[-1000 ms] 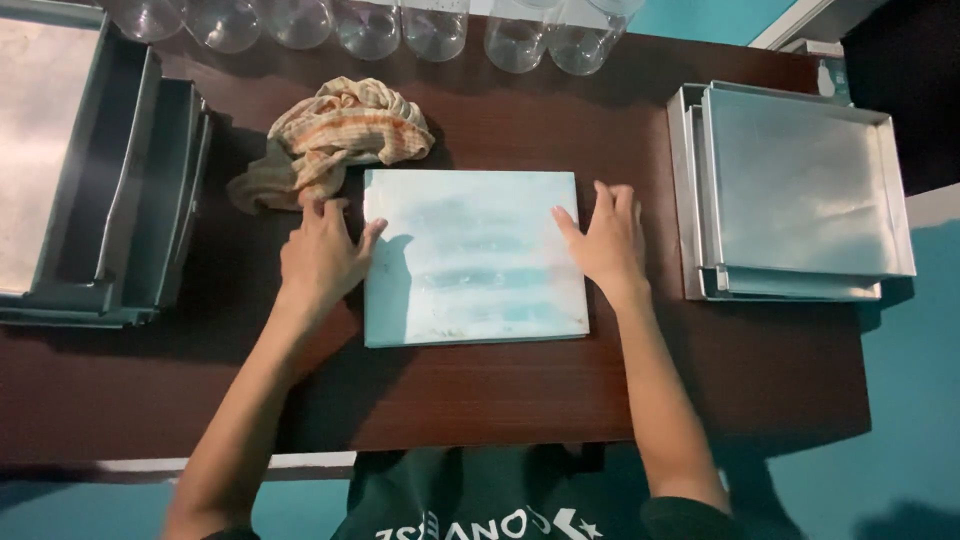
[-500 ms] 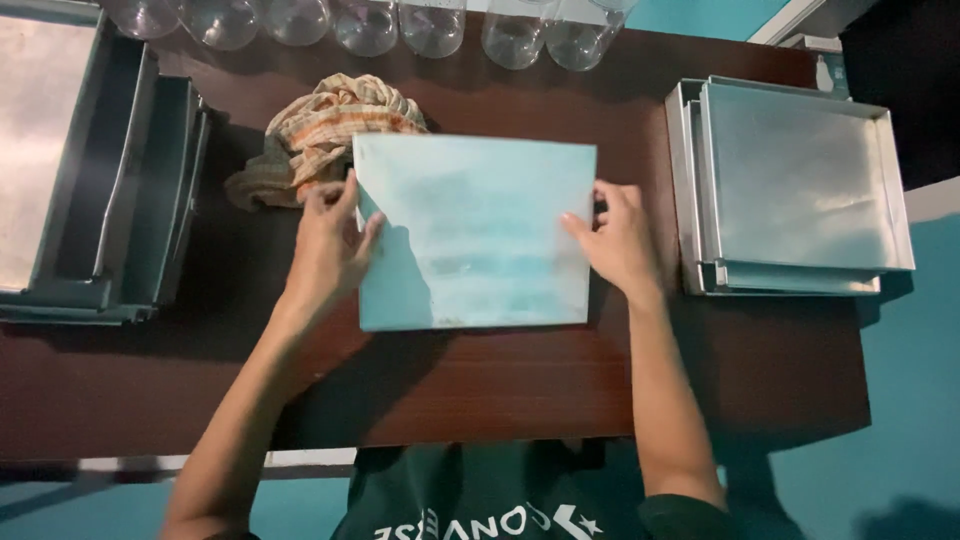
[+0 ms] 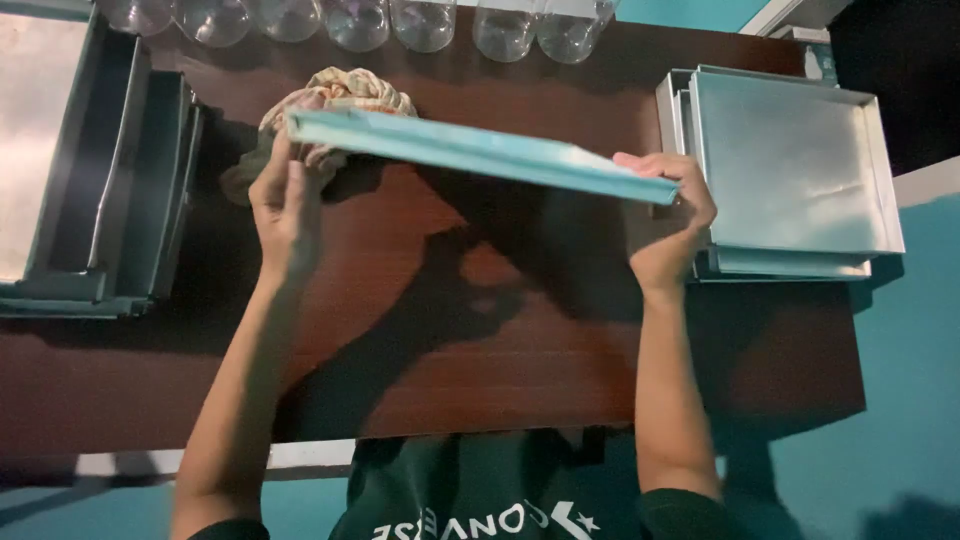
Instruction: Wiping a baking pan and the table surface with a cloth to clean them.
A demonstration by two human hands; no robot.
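Lifted since the earlier frame, the metal tray hangs edge-on above the table — left hand and right hand clasp its ends; setting-down remains.

Pretty dim overall, with a teal-ish cast being thrown over everything. Light is being cast from above, so a hard dark shadow of the lifted tray and both arms is being dropped onto the brown table. Some soft glare is being picked up on the metal trays at right and on the glass jars along the top edge. The left side is being swallowed in murk. The tray edge is being smeared slightly by motion blur.
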